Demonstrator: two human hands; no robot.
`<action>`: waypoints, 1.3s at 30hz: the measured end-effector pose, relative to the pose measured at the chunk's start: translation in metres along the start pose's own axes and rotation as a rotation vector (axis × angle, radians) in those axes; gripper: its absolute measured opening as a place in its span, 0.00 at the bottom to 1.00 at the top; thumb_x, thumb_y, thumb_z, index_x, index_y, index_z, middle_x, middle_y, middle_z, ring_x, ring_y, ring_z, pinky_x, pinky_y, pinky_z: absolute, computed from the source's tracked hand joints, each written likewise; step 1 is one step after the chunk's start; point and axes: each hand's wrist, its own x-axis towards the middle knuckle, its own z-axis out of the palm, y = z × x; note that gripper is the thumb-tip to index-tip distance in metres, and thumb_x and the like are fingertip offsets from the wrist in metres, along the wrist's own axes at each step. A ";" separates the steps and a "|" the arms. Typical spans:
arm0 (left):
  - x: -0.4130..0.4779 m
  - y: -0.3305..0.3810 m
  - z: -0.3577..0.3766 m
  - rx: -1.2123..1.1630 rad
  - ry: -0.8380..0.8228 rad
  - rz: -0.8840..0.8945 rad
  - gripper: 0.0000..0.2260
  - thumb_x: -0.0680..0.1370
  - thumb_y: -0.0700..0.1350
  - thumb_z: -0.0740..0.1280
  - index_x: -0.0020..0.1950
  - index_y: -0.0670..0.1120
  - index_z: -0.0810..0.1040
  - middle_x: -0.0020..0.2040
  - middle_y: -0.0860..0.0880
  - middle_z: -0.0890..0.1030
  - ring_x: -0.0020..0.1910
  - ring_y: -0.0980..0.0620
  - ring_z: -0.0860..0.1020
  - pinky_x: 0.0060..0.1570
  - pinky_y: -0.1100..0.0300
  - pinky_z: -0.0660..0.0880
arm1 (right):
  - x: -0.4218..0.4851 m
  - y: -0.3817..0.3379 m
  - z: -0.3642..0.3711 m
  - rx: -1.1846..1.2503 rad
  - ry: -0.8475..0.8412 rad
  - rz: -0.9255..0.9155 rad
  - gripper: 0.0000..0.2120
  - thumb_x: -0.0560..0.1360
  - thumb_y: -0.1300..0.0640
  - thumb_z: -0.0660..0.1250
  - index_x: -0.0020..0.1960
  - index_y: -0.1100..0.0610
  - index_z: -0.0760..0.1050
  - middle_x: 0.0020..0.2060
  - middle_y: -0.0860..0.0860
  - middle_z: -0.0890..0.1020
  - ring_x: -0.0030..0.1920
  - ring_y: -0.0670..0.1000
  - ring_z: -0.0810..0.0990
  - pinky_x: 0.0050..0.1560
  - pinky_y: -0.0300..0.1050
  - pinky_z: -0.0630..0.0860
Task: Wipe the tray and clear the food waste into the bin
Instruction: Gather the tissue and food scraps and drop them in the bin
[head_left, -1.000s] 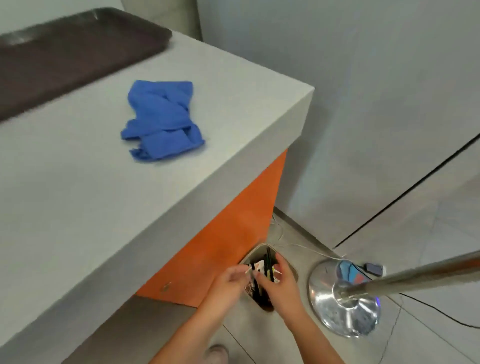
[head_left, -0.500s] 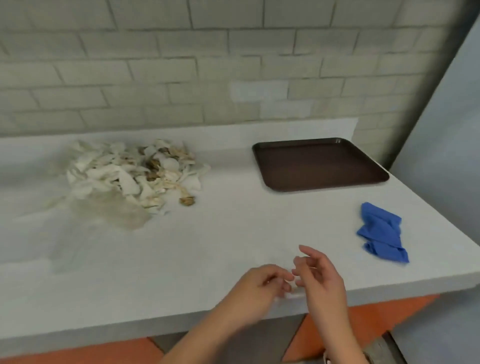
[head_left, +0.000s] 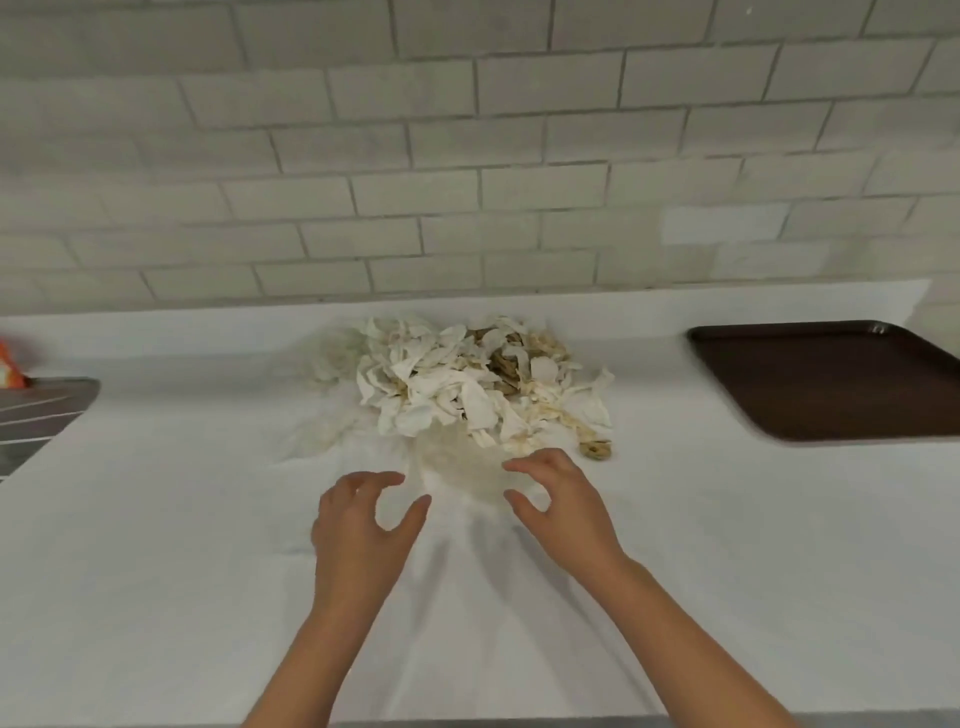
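White paper scraps and brown food bits make one messy waste heap (head_left: 467, 384) on the pale desk (head_left: 156, 519). The heap sits in the middle of the desk, close to the brick wall (head_left: 467, 156). It is straight ahead of both hands, on the wall side of them.

The left hand (head_left: 363, 525) and the right hand (head_left: 558, 504) hover side by side just in front of the heap. Both have bent fingers and spread thumbs, and they hold nothing. The right hand is a bit nearer to the heap's front edge. Neither hand seems to touch it.

The heap is wider than it is deep. Its long side runs left to right, along the wall, so one hand is near each end of the front edge. It has no clear front or point, as it is just a loose pile. One small brown crumb (head_left: 596, 448) lies apart, just beside the heap's right corner and just ahead of the right hand.

I think the next move is a scoop from both sides, and loose scraps could slip out.

The dark brown tray (head_left: 831, 379) lies flat, well apart to the right, and looks bare. Its long side runs left to right too. The bin is not in view.
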 end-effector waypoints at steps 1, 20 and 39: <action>0.009 -0.015 -0.002 0.092 -0.022 -0.014 0.30 0.64 0.69 0.66 0.60 0.54 0.77 0.63 0.47 0.73 0.67 0.46 0.66 0.65 0.47 0.65 | 0.012 -0.006 0.014 -0.088 -0.032 -0.041 0.17 0.76 0.50 0.66 0.65 0.43 0.73 0.62 0.43 0.71 0.62 0.44 0.70 0.56 0.34 0.68; 0.056 -0.101 0.017 -0.118 -0.084 0.003 0.19 0.73 0.30 0.61 0.59 0.48 0.75 0.48 0.49 0.78 0.40 0.48 0.76 0.38 0.62 0.67 | 0.052 0.000 0.073 0.130 0.240 0.068 0.14 0.77 0.67 0.58 0.51 0.50 0.75 0.48 0.46 0.76 0.46 0.41 0.74 0.45 0.29 0.67; 0.077 -0.080 0.007 -0.092 -0.152 0.050 0.19 0.66 0.55 0.75 0.34 0.42 0.72 0.40 0.50 0.69 0.33 0.54 0.72 0.32 0.65 0.66 | 0.050 -0.023 -0.006 0.791 0.443 0.470 0.16 0.68 0.58 0.76 0.34 0.52 0.68 0.31 0.47 0.78 0.32 0.48 0.77 0.35 0.40 0.73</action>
